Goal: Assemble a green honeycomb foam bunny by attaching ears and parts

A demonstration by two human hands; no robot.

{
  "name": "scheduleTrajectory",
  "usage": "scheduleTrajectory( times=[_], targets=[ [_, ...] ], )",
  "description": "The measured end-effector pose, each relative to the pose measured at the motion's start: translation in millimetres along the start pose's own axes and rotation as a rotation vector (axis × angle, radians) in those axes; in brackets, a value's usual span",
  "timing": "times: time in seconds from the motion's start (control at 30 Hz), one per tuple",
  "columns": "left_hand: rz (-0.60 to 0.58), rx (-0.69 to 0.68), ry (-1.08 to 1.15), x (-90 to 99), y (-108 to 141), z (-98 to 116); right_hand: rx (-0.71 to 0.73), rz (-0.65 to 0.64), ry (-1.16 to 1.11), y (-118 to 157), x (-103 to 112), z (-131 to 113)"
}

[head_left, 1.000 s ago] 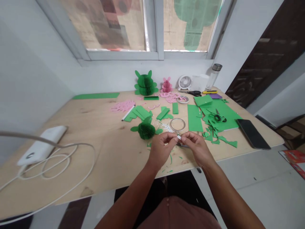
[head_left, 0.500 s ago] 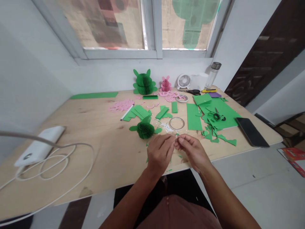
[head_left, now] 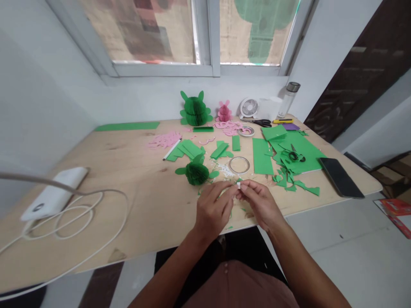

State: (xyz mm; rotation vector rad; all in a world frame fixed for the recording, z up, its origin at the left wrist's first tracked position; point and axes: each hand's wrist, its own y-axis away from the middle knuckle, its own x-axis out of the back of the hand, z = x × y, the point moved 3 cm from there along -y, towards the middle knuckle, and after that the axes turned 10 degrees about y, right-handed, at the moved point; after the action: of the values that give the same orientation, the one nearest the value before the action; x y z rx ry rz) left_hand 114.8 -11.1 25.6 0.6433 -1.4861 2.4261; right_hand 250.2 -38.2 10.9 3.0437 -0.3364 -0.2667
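Small white paper-like piece (head_left: 238, 185) is pinched between fingertips of left hand (head_left: 212, 209) and right hand (head_left: 262, 205), over pale wooden tabletop (head_left: 144, 205). Fine fingertip work apparently being done; light, steady pinch called for. Thin silvery ring (head_left: 239, 171) seen at 12 o'clock, green pleated-paper figure (head_left: 197, 173) at 10.

Purple sheet (head_left: 290, 127) (yellow cutter (head_left: 283, 121) nearby).

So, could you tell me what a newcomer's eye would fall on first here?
Probably the large green honeycomb-paper figure against the back wall, with a small pink one beside it. Next, perhaps, the two hands meeting at a tiny white piece near the front edge.
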Motion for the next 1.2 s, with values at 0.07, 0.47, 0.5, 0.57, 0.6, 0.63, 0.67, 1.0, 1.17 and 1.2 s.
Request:
scheduleTrajectory(
  times=[0.07,0.47,0.5,0.57,0.6,0.63,0.67,1.0,1.17,1.2],
  targets=[
    [0.019,0.064,0.082,-0.8,1,-1,-0.003,-0.001,-0.002,0,0,1],
    [0.033,0.066,0.055,-0.8,2,4,0.079,0.048,0.188,3,-2,-5],
    [0.029,0.063,0.055,-0.7,2,4,0.091,0.051,0.215,4,-2,-5],
    [0.024,0.070,0.058,-0.4,2,5,0.122,0.052,0.266,4,-1,-6],
    [0.020,0.078,0.059,-0.1,2,5,0.138,0.049,0.290,4,-1,-6],
    [0.016,0.083,0.058,0.1,2,5,0.152,0.048,0.310,4,-1,-5],
    [0.009,0.085,0.055,0.3,1,6,0.161,0.047,0.327,4,0,-5],
    [-0.021,0.058,-0.004,2.7,-1,9,0.207,0.040,0.427,4,1,-2],
    [-0.027,0.096,0.030,3.4,0,8,0.218,0.049,0.452,3,3,-1],
    [-0.029,0.101,0.033,3.4,0,7,0.220,0.048,0.456,3,3,-1]
  ],
)
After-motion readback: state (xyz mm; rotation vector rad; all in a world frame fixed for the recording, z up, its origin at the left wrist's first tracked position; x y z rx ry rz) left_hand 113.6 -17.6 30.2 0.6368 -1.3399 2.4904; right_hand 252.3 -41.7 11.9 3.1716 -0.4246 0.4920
